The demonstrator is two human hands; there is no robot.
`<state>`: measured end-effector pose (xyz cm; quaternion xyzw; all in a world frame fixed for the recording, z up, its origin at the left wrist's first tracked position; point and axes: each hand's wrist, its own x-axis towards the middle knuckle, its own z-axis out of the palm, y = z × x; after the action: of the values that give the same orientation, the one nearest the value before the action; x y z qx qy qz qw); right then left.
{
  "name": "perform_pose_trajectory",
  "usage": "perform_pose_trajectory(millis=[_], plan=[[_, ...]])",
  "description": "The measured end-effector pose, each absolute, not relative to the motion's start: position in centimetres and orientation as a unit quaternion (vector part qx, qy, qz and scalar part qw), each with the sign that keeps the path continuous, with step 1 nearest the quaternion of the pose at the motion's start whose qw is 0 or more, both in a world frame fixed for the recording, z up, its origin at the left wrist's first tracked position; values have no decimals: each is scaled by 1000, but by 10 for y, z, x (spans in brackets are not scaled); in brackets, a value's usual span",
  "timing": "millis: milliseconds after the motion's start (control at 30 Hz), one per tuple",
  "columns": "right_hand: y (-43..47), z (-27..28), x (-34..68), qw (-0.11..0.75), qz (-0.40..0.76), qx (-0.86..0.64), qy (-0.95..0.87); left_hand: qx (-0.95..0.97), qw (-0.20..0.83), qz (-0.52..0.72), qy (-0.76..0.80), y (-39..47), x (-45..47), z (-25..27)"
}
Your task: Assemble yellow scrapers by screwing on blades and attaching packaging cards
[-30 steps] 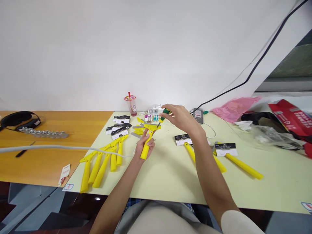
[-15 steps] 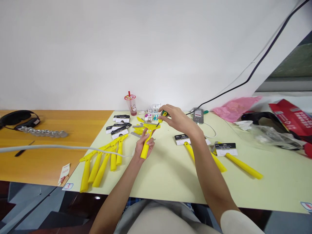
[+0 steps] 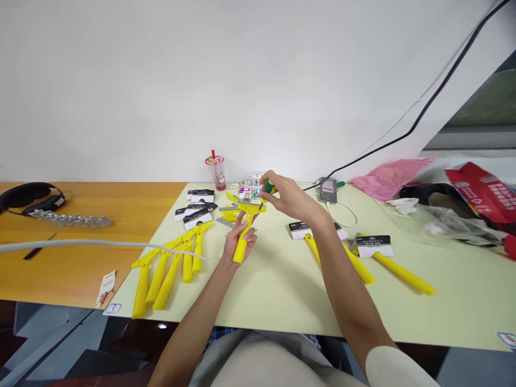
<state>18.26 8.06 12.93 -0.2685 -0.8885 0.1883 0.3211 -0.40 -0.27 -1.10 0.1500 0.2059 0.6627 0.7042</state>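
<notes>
My left hand (image 3: pixel 238 240) is closed around the handle of a yellow scraper (image 3: pixel 242 244), its T-shaped head pointing away from me with a grey blade along the far edge. In my right hand (image 3: pixel 286 194) is a screwdriver (image 3: pixel 269 186) with a green and yellow handle, gripped from above. Its dark shaft slants down to the right end of the scraper head; the tip's exact contact is too small to make out. Just behind the scraper lie more yellow parts and grey blades (image 3: pixel 228 217). Several yellow scraper handles (image 3: pixel 165 279) rest in a row to the left.
Black-and-white cards (image 3: pixel 197 219) lie at the back left near a cup with a red straw (image 3: pixel 220 174). Carded yellow scrapers (image 3: pixel 403 274) lie right, by a phone (image 3: pixel 328 189). A white cable (image 3: pixel 100 243) crosses from the left. Plastic bags (image 3: pixel 391 180) sit far right.
My right hand has shifted very slightly, and the screwdriver handle is turned a little and stands more upright. The left hand and scraper have hardly moved.
</notes>
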Motion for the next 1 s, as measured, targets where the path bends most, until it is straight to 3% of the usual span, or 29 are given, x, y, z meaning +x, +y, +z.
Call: perform_pose_trajectory(millis=[1000], plan=[[84, 123, 177, 314, 189, -226, -903, 143, 710, 658, 208, -2, -4, -15]])
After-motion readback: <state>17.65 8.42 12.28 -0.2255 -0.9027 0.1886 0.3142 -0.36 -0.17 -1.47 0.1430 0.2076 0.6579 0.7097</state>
